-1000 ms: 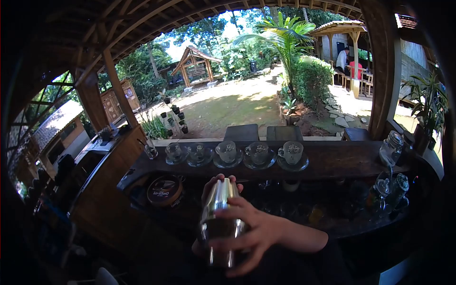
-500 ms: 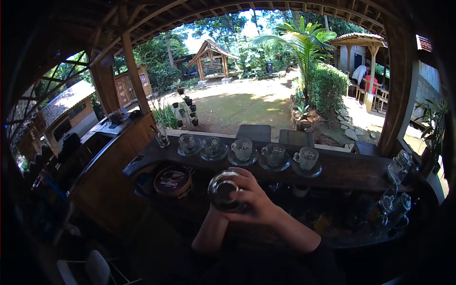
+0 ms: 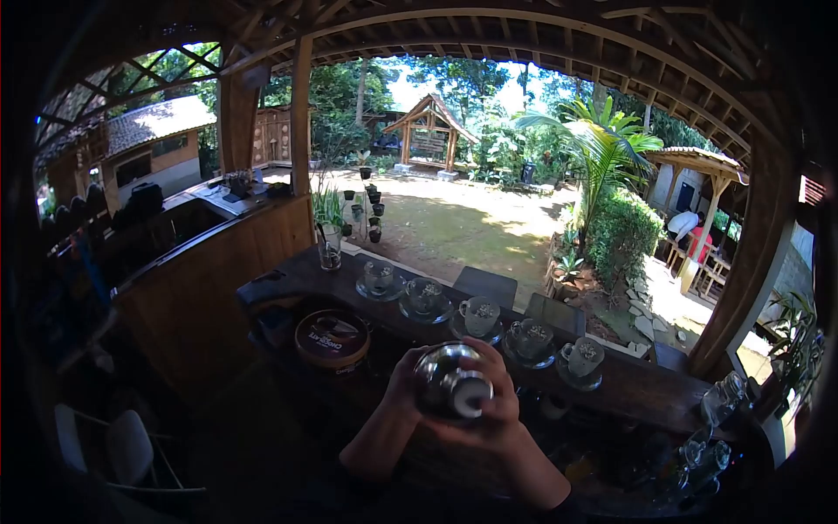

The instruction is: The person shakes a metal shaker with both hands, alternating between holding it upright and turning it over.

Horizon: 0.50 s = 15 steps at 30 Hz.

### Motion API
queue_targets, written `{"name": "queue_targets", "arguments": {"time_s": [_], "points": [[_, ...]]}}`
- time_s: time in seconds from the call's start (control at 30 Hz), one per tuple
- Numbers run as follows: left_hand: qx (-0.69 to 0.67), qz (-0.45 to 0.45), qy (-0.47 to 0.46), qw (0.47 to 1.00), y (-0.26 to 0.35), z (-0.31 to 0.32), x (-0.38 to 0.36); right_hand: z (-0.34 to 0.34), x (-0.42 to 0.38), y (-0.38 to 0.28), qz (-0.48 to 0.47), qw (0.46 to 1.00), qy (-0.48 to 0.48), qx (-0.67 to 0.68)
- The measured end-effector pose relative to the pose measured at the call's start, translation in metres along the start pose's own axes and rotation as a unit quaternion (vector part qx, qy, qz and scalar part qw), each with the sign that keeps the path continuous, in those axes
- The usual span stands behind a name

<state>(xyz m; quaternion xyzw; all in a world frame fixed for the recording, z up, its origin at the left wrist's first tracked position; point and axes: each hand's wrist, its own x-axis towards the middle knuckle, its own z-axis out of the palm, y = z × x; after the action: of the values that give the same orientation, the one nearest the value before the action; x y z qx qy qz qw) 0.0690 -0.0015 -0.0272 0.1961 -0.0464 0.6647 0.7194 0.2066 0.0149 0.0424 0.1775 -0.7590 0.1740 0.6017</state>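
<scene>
A shiny metal shaker (image 3: 443, 374) with a rounded, narrowing end is tilted toward me, low in the middle of the head view. My left hand (image 3: 400, 389) wraps its left side. On the other side my right hand (image 3: 501, 409) grips it, fingers curled over the top and around the pale end. Just beyond the hands, several clear glass cups, among them a middle cup (image 3: 479, 315), stand on glass saucers along the dark counter, with whitish bits visible inside. A round brown tub (image 3: 332, 337) with a printed lid sits to the left of my hands.
A glass holding thin utensils (image 3: 329, 250) stands at the counter's (image 3: 650, 391) far left. Glass jars (image 3: 723, 398) and other glassware crowd its right end. A white chair (image 3: 130, 447) is at lower left. Two people (image 3: 690, 229) are under a distant shelter.
The view has turned left and rolled, so the counter slopes down to the right. The shaker has tipped in both hands and shows its narrow end instead of a broad round face.
</scene>
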Motion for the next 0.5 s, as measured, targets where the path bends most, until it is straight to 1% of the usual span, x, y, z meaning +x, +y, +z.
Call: {"name": "queue_targets", "arguments": {"time_s": [0.03, 0.1, 0.13, 0.17, 0.23, 0.27, 0.3, 0.33, 0.37, 0.4, 0.43, 0.47, 0.5], "points": [[0.128, 0.102, 0.069, 0.984, 0.005, 0.021, -0.007, 0.001, -0.004, -0.021, 0.114, 0.991, -0.041, 0.05], [0.075, -0.009, -0.082, 0.994, 0.027, 0.021, 0.0, 0.002, 0.005, -0.05, 0.013, 0.983, -0.182, 0.038], [0.079, -0.008, -0.088, 0.993, 0.028, 0.029, 0.0, 0.007, 0.002, -0.045, 0.014, 0.981, -0.188, 0.044], [0.097, -0.009, -0.056, 0.994, 0.034, 0.026, 0.002, 0.013, -0.003, -0.035, -0.024, 0.986, -0.165, 0.019], [0.05, -0.029, 0.093, 0.994, 0.037, 0.008, 0.003, 0.02, -0.01, -0.002, -0.081, 0.987, -0.134, -0.023], [-0.038, -0.03, 0.065, 0.997, 0.035, -0.028, 0.007, 0.029, -0.012, 0.013, -0.009, 0.996, -0.081, -0.037], [-0.053, -0.077, -0.121, 0.988, 0.033, -0.038, 0.009, 0.037, -0.013, 0.022, 0.062, 0.996, -0.024, -0.054], [0.002, -0.044, -0.05, 0.998, 0.03, -0.043, 0.005, 0.038, -0.011, 0.023, 0.061, 0.996, -0.02, -0.059], [0.056, -0.012, 0.02, 0.998, 0.029, -0.046, 0.005, 0.038, -0.007, 0.02, 0.046, 0.997, -0.046, -0.052], [0.103, 0.07, 0.071, 0.99, 0.025, -0.011, -0.006, 0.037, -0.005, 0.013, 0.036, 0.996, -0.074, -0.043], [0.148, 0.152, 0.124, 0.969, 0.024, 0.026, -0.016, 0.029, 0.007, 0.002, -0.049, 0.982, -0.174, -0.052], [0.173, 0.091, 0.117, 0.974, 0.037, 0.027, -0.016, 0.033, 0.008, -0.018, -0.015, 0.978, -0.201, -0.051], [0.047, -0.011, 0.03, 0.998, 0.051, 0.005, -0.01, 0.042, 0.005, -0.032, 0.015, 0.972, -0.227, -0.05]]}}
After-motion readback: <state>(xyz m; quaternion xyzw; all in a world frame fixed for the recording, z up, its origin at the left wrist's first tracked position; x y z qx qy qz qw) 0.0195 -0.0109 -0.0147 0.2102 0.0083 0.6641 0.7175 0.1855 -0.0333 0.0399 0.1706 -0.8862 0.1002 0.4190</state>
